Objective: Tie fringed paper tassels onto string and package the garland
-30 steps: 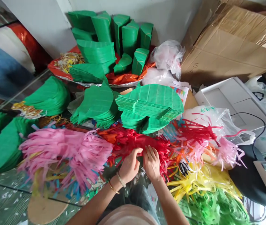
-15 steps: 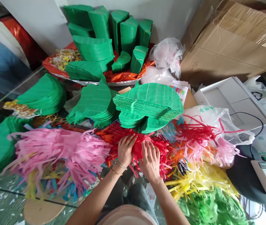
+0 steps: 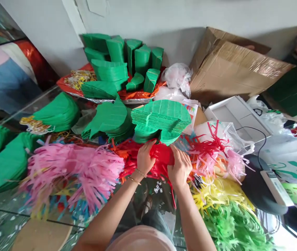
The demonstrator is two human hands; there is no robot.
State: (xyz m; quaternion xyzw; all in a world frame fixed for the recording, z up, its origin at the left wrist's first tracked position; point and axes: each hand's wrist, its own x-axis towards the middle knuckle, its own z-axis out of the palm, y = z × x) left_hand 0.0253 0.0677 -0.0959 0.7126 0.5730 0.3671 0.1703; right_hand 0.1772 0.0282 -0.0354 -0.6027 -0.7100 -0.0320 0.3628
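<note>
My left hand (image 3: 145, 158) and my right hand (image 3: 180, 167) both grip a bunch of red fringed paper (image 3: 162, 156), gathering it up between them over a glass tabletop (image 3: 151, 195). A heap of pink paper fringe (image 3: 72, 172) lies to the left of my left hand. Just above my hands sits a stack of green cut paper shapes (image 3: 161, 116), nearly touching my fingers. To the right of my right hand lie mixed pink and orange strips (image 3: 211, 157), with yellow fringe (image 3: 221, 198) and light green fringe (image 3: 232, 226) below them.
More green paper stacks (image 3: 122, 59) stand on orange wrapping at the back by a wall (image 3: 169, 21). Flattened cardboard (image 3: 232, 69), a white box (image 3: 237, 115) and plastic bags (image 3: 177, 78) lie to the right. A black cable runs over that side.
The view has shifted, so everything sits higher and smaller in the picture. My hands have pulled the red fringe into a tighter bunch, lifting it slightly and bringing it closer to the green stack.
</note>
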